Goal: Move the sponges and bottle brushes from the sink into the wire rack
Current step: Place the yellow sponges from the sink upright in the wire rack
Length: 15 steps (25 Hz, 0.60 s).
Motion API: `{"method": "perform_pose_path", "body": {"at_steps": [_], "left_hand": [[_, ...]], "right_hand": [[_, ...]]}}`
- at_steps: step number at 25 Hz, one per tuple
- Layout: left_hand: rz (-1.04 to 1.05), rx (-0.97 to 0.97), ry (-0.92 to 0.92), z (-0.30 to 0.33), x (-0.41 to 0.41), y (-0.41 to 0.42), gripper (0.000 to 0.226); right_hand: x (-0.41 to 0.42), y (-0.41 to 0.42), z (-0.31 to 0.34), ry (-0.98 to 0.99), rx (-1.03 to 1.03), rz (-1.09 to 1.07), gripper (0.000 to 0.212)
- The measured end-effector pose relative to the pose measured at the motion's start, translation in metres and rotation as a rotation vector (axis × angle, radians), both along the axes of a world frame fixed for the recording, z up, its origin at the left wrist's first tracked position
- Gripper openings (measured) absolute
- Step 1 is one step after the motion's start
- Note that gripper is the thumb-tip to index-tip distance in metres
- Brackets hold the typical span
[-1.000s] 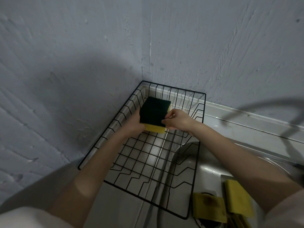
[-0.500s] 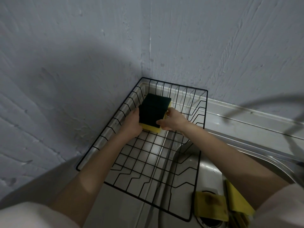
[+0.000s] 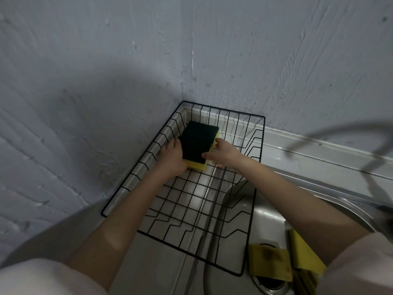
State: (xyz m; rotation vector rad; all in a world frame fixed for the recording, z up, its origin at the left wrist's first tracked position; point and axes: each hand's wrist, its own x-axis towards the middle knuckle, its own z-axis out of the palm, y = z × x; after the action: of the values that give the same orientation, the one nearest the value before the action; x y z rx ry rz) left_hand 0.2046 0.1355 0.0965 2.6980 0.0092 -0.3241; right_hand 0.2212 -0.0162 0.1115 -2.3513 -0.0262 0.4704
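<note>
Both hands are down in the wire rack (image 3: 254,211) at its far corner, about 12 o'clock from me. Left hand (image 3: 172,157) cups the left edge of the sponge stack (image 3: 198,143), fingers curled to it; right hand (image 3: 223,154) pinches the right edge w/ thumb and fingertips. Stack looks like two sponges, dark green scrub face up, yellow foam below, resting on or just above the rack floor, can't tell which.

Handling, my guess: very light, soft foam that squashes under a pinch, scrub side rough so it won't slip. Best held by the long side edges, as now.

Rack is thin black wire, open grid floor w/ zigzag dividers, sitting partly over the steel sink (image 3: 268,218). At 4 o'clock, by the drain (image 3: 270,282), more yellow sponges (image 3: 270,262) wait in the basin, one looks stained. Walls are rough painted plaster.
</note>
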Motion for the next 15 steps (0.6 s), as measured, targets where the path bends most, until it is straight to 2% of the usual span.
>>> {"method": "perform_pose_path", "body": {"at_steps": [7, 11, 15], "left_hand": [[-0.054, -0.078, -0.078, 0.041, -0.025, -0.008, 0.039], [-0.153, -0.064, -0.157, 0.075, -0.049, -0.031, 0.047], [-0.239, -0.053, -0.213, 0.097, -0.072, -0.065, 0.041]], "right_hand": [[-0.031, -0.023, 0.035, -0.172, -0.167, 0.109, 0.056], [-0.059, -0.047, 0.06, -0.259, -0.208, 0.105, 0.053], [-0.091, -0.079, 0.076, -0.315, -0.245, 0.06, 0.048]]}}
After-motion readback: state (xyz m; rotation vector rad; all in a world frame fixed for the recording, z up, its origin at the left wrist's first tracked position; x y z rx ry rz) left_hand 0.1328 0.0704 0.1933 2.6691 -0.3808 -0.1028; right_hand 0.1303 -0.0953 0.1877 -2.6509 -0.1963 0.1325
